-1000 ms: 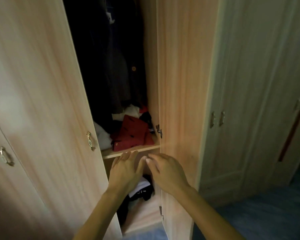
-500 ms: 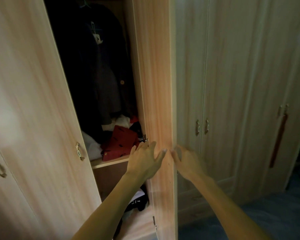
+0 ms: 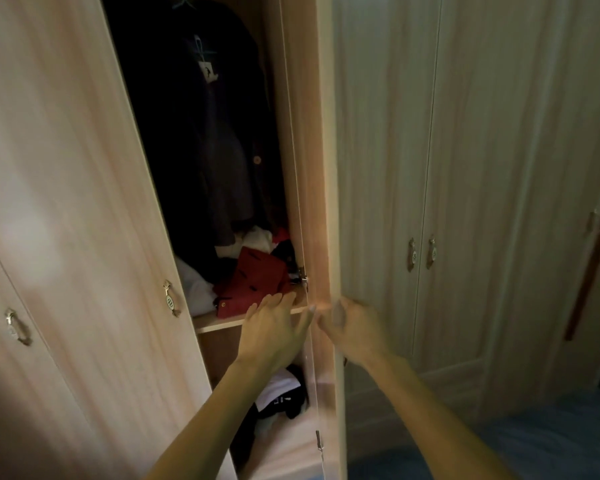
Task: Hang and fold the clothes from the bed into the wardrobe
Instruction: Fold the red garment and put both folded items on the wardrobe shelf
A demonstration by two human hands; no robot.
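The door [image 3: 321,202] of the wardrobe [image 3: 66,168] is seen edge-on, open. The left hand [image 3: 274,336] is laid flat at its inner side, fingers straight and close together. The right hand [image 3: 355,329] is set on the outer side, fingers bent at the door edge (blurred, grip cannot be told). Inside, a red garment [image 3: 257,282] and white clothes [image 3: 198,289] are piled on the shelf [image 3: 219,323] under a hung dark coat [image 3: 205,150]; a black-and-white garment [image 3: 281,393] is seen in the compartment below.

A narrow gap lies between the pale wooden left door [image 3: 84,202] and the edge-on right door [image 3: 321,168]. Above, dark hanging coats [image 3: 201,150] fill it, and a red folded garment [image 3: 253,282] crowds the wooden shelf [image 3: 219,323]; beneath is free room.
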